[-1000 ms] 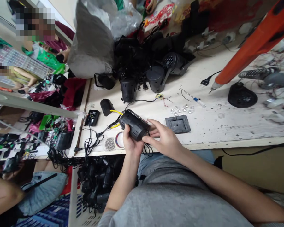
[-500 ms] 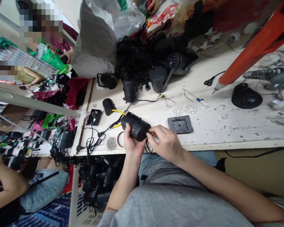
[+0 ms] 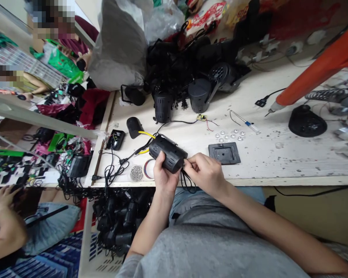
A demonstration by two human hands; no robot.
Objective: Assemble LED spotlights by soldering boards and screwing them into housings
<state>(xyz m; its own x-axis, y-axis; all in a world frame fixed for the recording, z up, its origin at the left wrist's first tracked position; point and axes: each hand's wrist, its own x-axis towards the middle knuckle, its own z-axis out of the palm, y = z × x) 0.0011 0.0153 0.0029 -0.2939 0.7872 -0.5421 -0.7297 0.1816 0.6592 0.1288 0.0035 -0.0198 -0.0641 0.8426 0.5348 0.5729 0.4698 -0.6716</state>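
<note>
A black slotted cylindrical lamp housing (image 3: 169, 154) lies tilted in my left hand (image 3: 166, 175), thumb on its near side and fingers underneath. At its right end my right hand (image 3: 205, 172) pinches with thumb and forefinger, apparently on the black cable (image 3: 189, 183); the fingertips hide the exact grip. Loops of that cable hang below, at the table edge. Yellow-handled pliers (image 3: 145, 135) lie behind the housing, their front part hidden by it. A small black cylinder (image 3: 134, 127) rests just beyond them.
Right of my hands are a black rectangular tray (image 3: 224, 153), several small shiny round parts (image 3: 226, 137) and a blue-and-clear tube (image 3: 251, 125). An orange power tool (image 3: 316, 69) hangs at right. Screws (image 3: 136, 173) and a wire coil (image 3: 149, 170) lie left. Black lamps (image 3: 200, 94) crowd the back; a co-worker's arm (image 3: 7, 224) is at left.
My right fingertips have shifted slightly at the housing's end, and more cable loops show beneath. The housing is still in my left hand. The whole view has shifted slightly.
</note>
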